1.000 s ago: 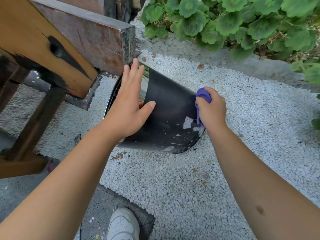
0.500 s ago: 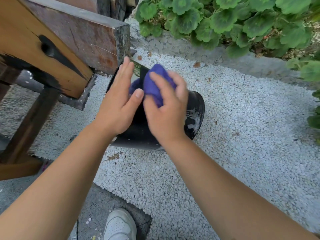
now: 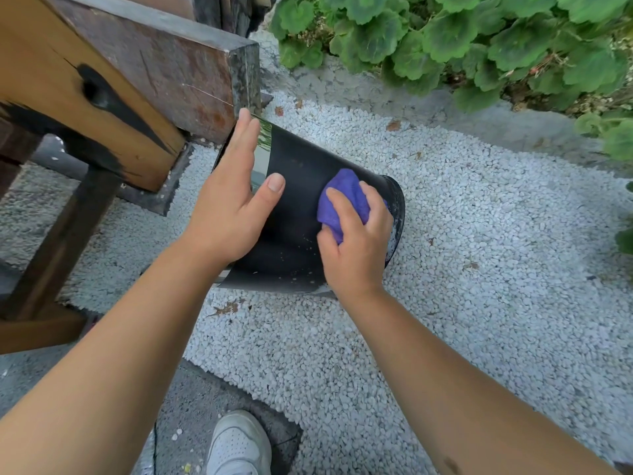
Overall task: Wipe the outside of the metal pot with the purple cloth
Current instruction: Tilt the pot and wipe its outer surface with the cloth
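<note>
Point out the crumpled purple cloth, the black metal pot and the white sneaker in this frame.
crumpled purple cloth (image 3: 344, 197), head view, on the bunched fabric above the fingers.
black metal pot (image 3: 301, 176), head view, on its dark outer wall.
white sneaker (image 3: 239, 443), head view, on the toe cap.

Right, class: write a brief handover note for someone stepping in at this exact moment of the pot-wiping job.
Left hand: open, palm flat on the metal pot near its shiny rim end, steadying it.
Right hand: shut on the purple cloth, pressing it against the black side wall near the base.
The pot lies tilted on its side over white gravel, rim toward the wooden bench.
Done: cannot tell; specks show on the lower wall.
Left: wipe the lower wall, base edge and hidden side.
</note>
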